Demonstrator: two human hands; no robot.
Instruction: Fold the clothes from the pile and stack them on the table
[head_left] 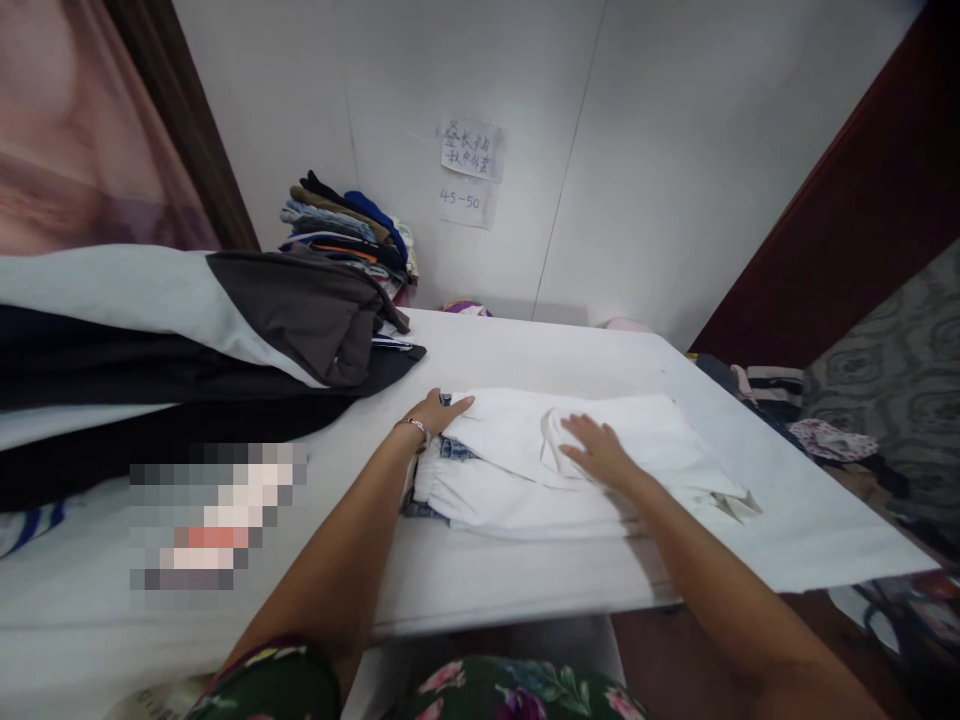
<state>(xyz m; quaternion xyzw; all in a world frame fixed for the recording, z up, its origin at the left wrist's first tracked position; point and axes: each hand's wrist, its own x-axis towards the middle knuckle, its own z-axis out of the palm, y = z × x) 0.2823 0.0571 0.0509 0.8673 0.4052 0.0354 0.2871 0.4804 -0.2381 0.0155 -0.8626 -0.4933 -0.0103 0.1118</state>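
Note:
A white garment point(495, 440) lies spread lengthwise on the white table in front of me, with a gathered elastic edge at its left end. Blue denim point(456, 450) shows at that end, partly under the white cloth. My left hand point(435, 415) rests at the garment's far left corner, thumb stretched out over the cloth; its other fingers are partly hidden. Toward the middle, my right hand point(600, 452) lies on the garment with fingers spread, beside a raised fold. A pointed flap of cloth point(731, 503) sticks out at the right end.
Dark and pale garments point(300, 320) are heaped on the table's left side. Behind them rises a stack of folded clothes point(352, 235) near the wall. Paper notes point(471, 165) hang on the wall. More clothes point(832, 440) lie beyond the table's right edge. A patch at left is pixelated.

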